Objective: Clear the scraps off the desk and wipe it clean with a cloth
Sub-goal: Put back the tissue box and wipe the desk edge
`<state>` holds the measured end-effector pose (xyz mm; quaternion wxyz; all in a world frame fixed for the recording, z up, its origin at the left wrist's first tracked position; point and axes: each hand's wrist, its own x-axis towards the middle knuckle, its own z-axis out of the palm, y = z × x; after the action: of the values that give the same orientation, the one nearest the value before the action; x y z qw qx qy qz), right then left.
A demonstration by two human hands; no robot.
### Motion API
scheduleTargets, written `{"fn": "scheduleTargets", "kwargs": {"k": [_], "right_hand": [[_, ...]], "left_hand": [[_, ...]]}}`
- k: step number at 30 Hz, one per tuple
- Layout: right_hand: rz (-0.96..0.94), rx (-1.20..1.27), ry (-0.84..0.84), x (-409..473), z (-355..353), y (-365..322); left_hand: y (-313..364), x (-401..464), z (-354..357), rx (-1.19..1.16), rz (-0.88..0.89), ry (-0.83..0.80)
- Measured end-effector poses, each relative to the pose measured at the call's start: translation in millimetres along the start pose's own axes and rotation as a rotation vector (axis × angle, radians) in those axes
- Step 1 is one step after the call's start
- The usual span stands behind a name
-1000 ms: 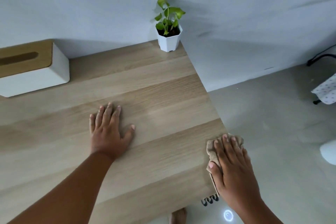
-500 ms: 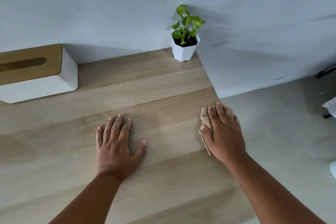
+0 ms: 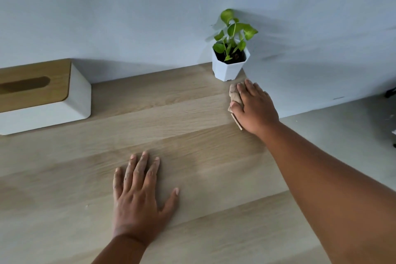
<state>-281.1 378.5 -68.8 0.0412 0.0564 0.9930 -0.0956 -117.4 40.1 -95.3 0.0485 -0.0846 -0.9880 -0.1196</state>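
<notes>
Cloth (image 3: 235,95) under R hand (image 3: 256,108), desk (image 3: 192,113) far corner

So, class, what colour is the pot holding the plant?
White pot, seen best in the head view, standing at the desk's far corner.

Left hand (image 3: 139,197) lay flat, palm down, fingers straight and slightly spread, thumb out to the right, forearm running to the near edge. Right arm reached far right, right hand (image 3: 255,107) palm down, thumb tucked in.
</notes>
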Motion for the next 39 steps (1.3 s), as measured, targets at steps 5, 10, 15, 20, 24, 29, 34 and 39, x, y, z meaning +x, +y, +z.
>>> {"fn": "scheduleTargets", "kwargs": {"k": [5, 10, 15, 20, 24, 29, 34, 39], "right_hand": [[0.003, 0.021, -0.007, 10, 1, -1], [-0.004, 0.040, 0.003, -44, 3, -2], [0.032, 0.070, 0.051, -152, 19, -11], [0.083, 0.013, 0.041, -164, 27, -20], [0.142, -0.008, 0.042, -102, 19, -30], [0.159, 0.009, 0.018, -37, 22, -87], [-0.118, 0.017, -0.028, -56, 32, -121], [-0.298, 0.029, -0.003, -139, 33, -59]], "left_hand": [[-1, 0, 0, 0.012, -0.005, -0.022], [1, 1, -4, 0.001, -0.023, -0.051], [0, 1, -4, -0.008, -0.015, -0.057], [0, 1, -1, -0.021, -0.013, -0.045], [0, 2, -2, -0.025, -0.002, -0.034], [1, 1, -4, -0.014, -0.007, -0.046], [1, 2, -5, 0.006, -0.021, -0.076], [2, 1, -5, -0.006, -0.018, -0.049]]}}
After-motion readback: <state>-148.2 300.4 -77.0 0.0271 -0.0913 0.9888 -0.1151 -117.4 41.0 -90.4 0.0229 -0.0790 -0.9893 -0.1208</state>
